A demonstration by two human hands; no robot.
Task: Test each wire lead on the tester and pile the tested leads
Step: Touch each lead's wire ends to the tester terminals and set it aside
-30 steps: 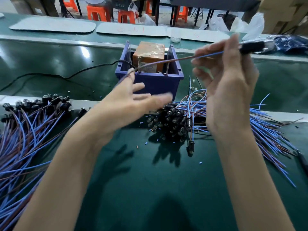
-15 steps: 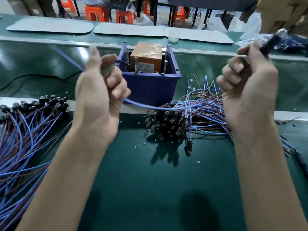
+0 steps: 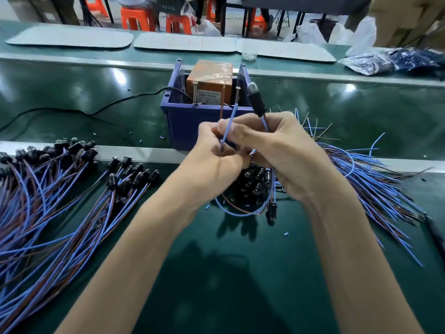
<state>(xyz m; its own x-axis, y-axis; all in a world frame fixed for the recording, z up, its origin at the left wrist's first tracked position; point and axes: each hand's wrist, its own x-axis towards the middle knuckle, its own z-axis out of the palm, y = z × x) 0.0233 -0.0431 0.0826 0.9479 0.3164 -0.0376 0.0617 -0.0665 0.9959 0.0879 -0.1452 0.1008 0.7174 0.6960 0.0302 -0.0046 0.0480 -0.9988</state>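
One wire lead, a black lamp holder with a blue and a brown wire, is held upright in front of the tester. My right hand grips it just below the black holder. My left hand pinches the two wire ends, which point up at the two metal posts of the tester, an orange box inside a blue bin. The lead's slack loops down under both hands. A heap of leads lies behind and right of my hands, and a spread pile of leads covers the left.
A black cable runs from the blue bin to the left over the green belt. Small bits of wire sleeve lie scattered on the green mat. Pale boards, plastic bags and orange stools stand at the far side.
My hands were wide apart stretching the lead. They have come together in front of the blue bin, with the holder upright and the wire ends raised at the posts.
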